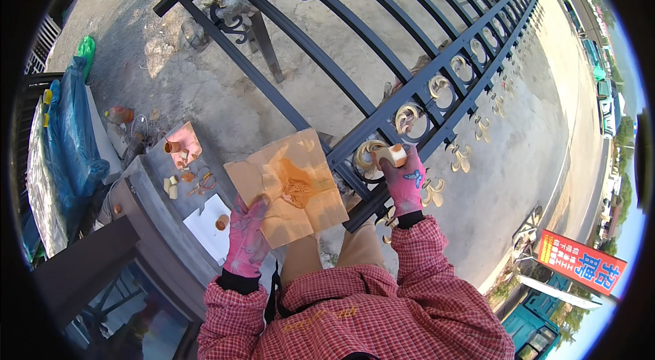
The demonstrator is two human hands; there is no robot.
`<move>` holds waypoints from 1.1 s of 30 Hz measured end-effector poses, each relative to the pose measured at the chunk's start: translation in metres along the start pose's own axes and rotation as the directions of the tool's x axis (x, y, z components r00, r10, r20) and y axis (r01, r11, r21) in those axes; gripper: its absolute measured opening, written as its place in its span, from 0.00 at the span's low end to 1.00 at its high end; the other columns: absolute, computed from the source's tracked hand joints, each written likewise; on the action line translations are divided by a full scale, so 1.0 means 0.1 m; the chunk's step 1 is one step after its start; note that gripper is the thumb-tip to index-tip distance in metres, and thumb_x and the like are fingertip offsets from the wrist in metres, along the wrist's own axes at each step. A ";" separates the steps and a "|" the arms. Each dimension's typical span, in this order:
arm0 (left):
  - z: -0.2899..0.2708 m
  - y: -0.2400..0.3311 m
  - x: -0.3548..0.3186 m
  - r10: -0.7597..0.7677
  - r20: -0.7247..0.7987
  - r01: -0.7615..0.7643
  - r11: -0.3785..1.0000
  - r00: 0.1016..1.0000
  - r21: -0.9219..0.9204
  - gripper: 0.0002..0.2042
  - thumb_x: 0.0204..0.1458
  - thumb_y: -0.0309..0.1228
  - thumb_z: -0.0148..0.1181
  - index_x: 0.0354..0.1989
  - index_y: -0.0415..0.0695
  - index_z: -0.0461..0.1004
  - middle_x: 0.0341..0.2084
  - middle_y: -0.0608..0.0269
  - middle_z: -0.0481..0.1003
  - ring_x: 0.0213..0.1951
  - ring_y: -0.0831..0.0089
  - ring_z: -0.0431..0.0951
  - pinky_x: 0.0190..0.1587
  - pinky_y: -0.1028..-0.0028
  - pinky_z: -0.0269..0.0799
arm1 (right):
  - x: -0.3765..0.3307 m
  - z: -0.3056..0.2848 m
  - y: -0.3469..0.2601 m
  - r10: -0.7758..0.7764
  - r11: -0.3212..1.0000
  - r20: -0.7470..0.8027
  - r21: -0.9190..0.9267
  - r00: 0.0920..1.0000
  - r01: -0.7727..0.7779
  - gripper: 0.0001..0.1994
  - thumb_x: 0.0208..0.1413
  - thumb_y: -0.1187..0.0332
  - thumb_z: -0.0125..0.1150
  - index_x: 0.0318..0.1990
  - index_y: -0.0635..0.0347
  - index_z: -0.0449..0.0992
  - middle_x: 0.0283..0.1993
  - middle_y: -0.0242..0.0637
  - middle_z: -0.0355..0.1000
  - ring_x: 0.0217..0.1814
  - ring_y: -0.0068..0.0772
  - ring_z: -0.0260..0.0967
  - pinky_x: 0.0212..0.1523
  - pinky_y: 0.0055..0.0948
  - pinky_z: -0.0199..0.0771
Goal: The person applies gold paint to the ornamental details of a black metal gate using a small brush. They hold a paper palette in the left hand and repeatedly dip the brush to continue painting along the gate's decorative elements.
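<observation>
One cardboard sheet (322,186), one pale block (391,155)

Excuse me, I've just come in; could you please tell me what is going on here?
A person in pink gloves is at a dark metal railing with gold-coloured ornaments. The left hand holds a sheet of cardboard with an orange-brown smear. The right hand grips a small white-and-brown block over the railing's edge; whether it touches an ornament is hard to tell. To the left, orange-handled scissors and a white sheet lie on a grey surface.
</observation>
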State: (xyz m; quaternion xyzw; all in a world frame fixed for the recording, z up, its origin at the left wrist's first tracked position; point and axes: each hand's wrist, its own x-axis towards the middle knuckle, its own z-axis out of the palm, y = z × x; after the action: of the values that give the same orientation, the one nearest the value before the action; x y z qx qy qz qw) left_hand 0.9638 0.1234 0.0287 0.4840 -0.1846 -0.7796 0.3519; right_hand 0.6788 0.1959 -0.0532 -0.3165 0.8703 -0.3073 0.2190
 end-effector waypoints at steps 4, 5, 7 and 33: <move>0.01 -0.03 0.01 -0.004 0.002 0.004 1.000 1.000 0.005 0.25 0.55 0.30 0.55 0.60 0.43 0.57 0.50 0.62 0.67 0.52 0.68 0.70 0.53 0.65 0.71 | 0.05 0.03 0.01 -0.079 0.995 0.095 -0.049 0.992 0.084 0.20 0.39 0.68 0.69 0.42 0.60 0.70 0.37 0.46 0.74 0.38 0.45 0.73 0.37 0.35 0.72; 0.02 -0.03 -0.02 0.008 -0.020 -0.008 1.000 1.000 0.011 0.25 0.55 0.30 0.55 0.60 0.43 0.57 0.50 0.62 0.66 0.52 0.67 0.70 0.53 0.65 0.71 | 0.00 -0.03 -0.05 -0.080 0.996 0.136 -0.036 0.987 0.085 0.20 0.40 0.68 0.69 0.41 0.59 0.70 0.37 0.45 0.74 0.37 0.42 0.74 0.36 0.33 0.72; 0.03 -0.01 -0.04 0.035 0.016 -0.035 0.999 0.999 0.009 0.25 0.55 0.30 0.55 0.61 0.43 0.56 0.52 0.61 0.66 0.53 0.67 0.70 0.54 0.65 0.70 | -0.03 -0.18 0.00 -0.017 0.985 0.064 0.175 0.998 0.005 0.19 0.40 0.71 0.69 0.42 0.59 0.71 0.35 0.36 0.74 0.37 0.26 0.72 0.39 0.26 0.72; 0.93 -1.23 -1.08 0.291 -0.357 -0.389 0.889 0.887 -0.242 0.27 0.54 0.26 0.51 0.64 0.42 0.52 0.57 0.54 0.62 0.57 0.59 0.66 0.58 0.59 0.66 | 1.30 -1.92 0.72 -0.299 0.909 0.207 0.357 0.932 0.212 0.19 0.42 0.74 0.69 0.43 0.59 0.70 0.34 0.31 0.72 0.27 0.17 0.67 0.24 0.18 0.68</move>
State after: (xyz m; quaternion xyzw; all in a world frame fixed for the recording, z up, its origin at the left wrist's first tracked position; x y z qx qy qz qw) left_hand 0.8661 0.2813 0.0617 0.4995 -0.0861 -0.6376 0.5801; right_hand 0.4467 0.2267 0.0112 -0.4247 0.7214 -0.4307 0.3372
